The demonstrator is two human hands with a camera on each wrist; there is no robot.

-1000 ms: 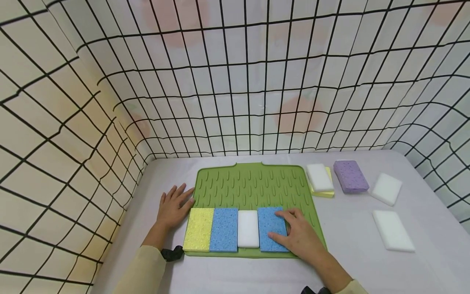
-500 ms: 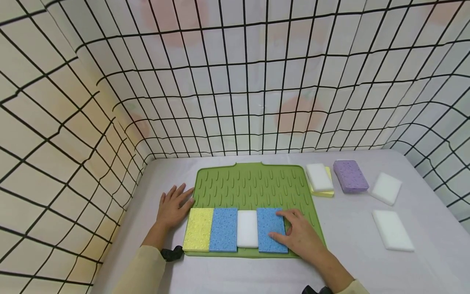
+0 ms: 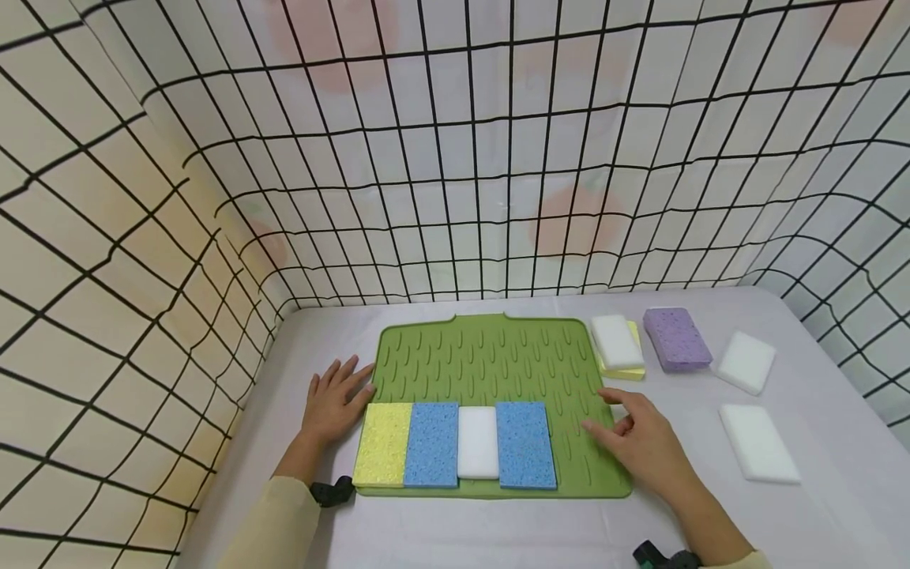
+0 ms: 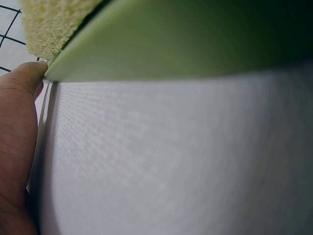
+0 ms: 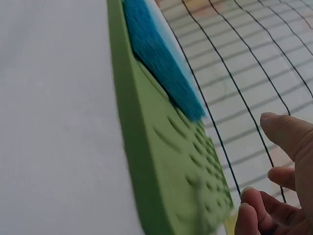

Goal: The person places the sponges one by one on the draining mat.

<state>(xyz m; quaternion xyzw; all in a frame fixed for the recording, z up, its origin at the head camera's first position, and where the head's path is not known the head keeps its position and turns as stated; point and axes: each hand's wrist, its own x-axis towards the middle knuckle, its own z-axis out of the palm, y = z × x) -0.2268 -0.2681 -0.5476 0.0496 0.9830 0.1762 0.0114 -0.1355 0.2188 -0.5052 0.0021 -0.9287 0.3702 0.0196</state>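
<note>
We see the end blue sponge (image 3: 527, 445) flat on the green mat (image 3: 490, 359), left of the right thumb and apart from it. Half a second ago the right hand (image 3: 643, 442) is on this sponge; now we find its thumb and index finger off to the right, at the mat's right side, wide apart with nothing between them. Farther left from those fingers, the white sponge (image 3: 479, 443), the second blue sponge (image 3: 432, 445) and the yellow sponge (image 3: 384, 444) keep their row. Beyond the yellow one, our left hand (image 3: 332, 403) lies as before, fingers spread and holding nothing, its thumb at the mat's left edge. Past the right fingertips, toward the back, a small white sponge (image 3: 617, 342) lies on another yellow sponge (image 3: 626, 373), near a purple sponge (image 3: 678, 340). Right of the right fingers, we see two loose white pads (image 3: 759, 444) on the table (image 3: 462, 525).
</note>
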